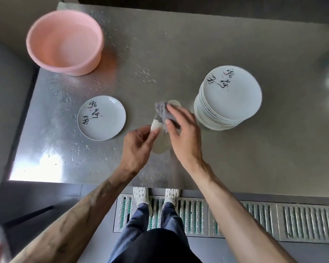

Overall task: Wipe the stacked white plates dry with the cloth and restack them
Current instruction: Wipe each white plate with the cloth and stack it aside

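A white plate (160, 144) is held tilted on edge above the middle of the steel table. My left hand (138, 147) pinches its near left rim. My right hand (182, 133) presses a grey cloth (162, 112) against the plate, with fingers curled around the cloth. A tall stack of white plates (228, 97) with black calligraphy stands to the right. A single white plate (101, 117) with the same writing lies flat on the left.
A pink plastic basin (65, 42) stands at the table's back left. The steel table (179, 54) carries water droplets around the left side. Its front edge runs just above my feet, with floor drain grates (254, 219) below.
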